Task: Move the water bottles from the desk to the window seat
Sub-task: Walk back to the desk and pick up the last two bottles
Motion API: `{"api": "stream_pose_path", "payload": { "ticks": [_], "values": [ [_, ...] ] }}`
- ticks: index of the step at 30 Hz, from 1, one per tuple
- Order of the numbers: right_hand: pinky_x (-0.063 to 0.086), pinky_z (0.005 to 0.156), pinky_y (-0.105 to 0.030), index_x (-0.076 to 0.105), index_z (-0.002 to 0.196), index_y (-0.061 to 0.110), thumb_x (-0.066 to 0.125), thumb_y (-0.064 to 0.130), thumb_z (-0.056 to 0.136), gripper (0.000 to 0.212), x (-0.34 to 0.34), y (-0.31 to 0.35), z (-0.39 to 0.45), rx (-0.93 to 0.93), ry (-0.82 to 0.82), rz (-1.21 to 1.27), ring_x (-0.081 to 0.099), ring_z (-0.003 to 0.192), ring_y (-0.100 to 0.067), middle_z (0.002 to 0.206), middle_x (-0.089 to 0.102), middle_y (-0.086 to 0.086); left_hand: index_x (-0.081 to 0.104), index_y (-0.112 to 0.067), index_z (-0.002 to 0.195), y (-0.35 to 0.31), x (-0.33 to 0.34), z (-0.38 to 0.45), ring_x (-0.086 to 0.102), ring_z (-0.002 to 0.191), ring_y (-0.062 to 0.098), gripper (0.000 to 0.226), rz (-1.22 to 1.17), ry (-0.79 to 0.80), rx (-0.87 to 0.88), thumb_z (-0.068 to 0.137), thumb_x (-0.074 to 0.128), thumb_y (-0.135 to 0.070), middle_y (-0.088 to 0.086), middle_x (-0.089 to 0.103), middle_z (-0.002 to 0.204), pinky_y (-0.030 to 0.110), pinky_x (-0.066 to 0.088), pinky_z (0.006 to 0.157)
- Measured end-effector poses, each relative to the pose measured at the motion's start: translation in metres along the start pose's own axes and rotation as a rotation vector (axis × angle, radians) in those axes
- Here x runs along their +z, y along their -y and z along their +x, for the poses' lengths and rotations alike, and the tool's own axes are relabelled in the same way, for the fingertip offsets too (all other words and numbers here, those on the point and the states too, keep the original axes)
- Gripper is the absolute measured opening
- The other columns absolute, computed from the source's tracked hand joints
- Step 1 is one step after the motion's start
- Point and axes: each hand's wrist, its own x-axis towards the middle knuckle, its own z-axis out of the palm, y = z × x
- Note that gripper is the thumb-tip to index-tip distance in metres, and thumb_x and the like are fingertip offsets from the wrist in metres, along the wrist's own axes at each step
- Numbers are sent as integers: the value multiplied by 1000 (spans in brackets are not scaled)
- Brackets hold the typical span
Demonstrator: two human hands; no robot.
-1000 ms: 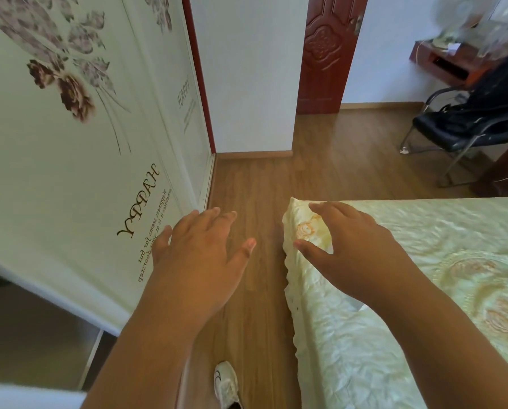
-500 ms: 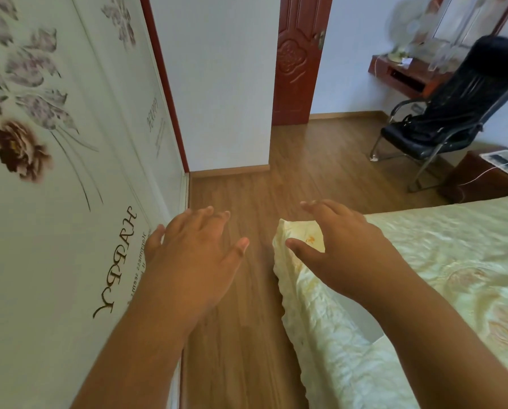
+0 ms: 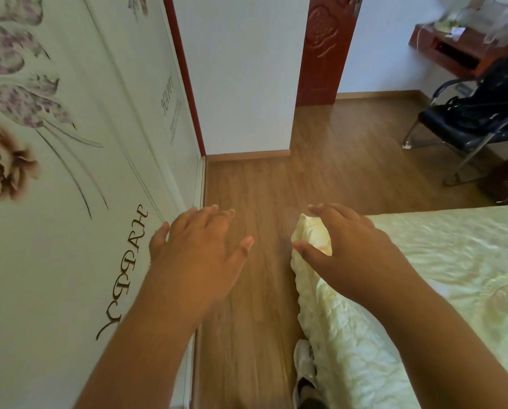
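Advanced along floor since prior frames; desk [image 3: 453, 45] up right of right hand [image 3: 353, 252], nearer.
Transit step, toward desk. Left hand [image 3: 199, 255] and right hand both spread, empty. No bottles discernible on blurred desk top; no containers seen. Next: reach desk, locate bottles, grasp.

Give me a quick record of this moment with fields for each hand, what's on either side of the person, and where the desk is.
left hand: empty, fingers spread, over the wood floor
right hand: empty, above the bed corner
left side: wardrobe door with flower print
right side: bed with pale cover
desk: far right, beyond the black chair
water bottles: not clearly visible; desk top blurred
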Motion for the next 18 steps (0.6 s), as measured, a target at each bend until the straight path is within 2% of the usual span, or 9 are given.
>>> {"api": "stream_pose_path", "payload": {
  "ticks": [5, 13, 18],
  "values": [
    [35, 114, -41, 29, 154, 36, 50, 65, 92, 72, -3, -22, 58, -65, 42, 43, 36, 144, -16, 158, 35, 12, 16, -44, 155, -17, -2, 41, 8, 154, 13, 66, 33, 2, -69, 96, 22, -70, -14, 16, 165, 48, 12, 123],
    [36, 113, -41, 30, 153, 34, 50, 64, 93, 70, -54, -69, 159, -165, 15, 45, 40, 141, -16, 157, 36, 12, 20, -44, 154, -83, -19, 130, 13, 153, 13, 64, 16, -76, -104, 96, 24, -70, -15, 20, 164, 51, 16, 123],
    [35, 113, -40, 30, 153, 35, 50, 64, 93, 69, -68, -85, 204, -211, 59, 33, 39, 142, -17, 158, 34, 12, 19, -44, 155, -103, -22, 166, 12, 153, 13, 64, 4, -82, -137, 96, 25, -69, -15, 19, 164, 51, 15, 123]
  ]
}}
